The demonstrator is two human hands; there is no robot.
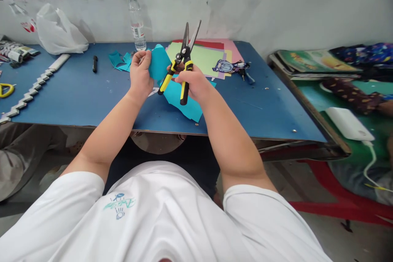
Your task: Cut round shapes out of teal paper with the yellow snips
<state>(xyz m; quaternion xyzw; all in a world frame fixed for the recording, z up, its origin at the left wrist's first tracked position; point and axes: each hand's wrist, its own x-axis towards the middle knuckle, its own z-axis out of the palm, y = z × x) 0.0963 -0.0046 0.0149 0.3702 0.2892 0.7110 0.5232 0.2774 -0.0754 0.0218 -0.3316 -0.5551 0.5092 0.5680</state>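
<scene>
My left hand pinches a rounded piece of blue paper, raised above the table. In my right hand is a pair of scissors with yellow and black handles. Their blades point up and away from me, spread a little apart, just right of the blue piece. Beneath my hands a larger blue paper sheet lies on the table. Blue paper scraps lie beyond my left hand. Some fingers of both hands are hidden.
Coloured paper sheets and a keychain lie at the back right. A water bottle, a black marker, a plastic bag and a folded white strip stand or lie leftward. At right, a co-worker's patterned sleeve rests near a white power bank.
</scene>
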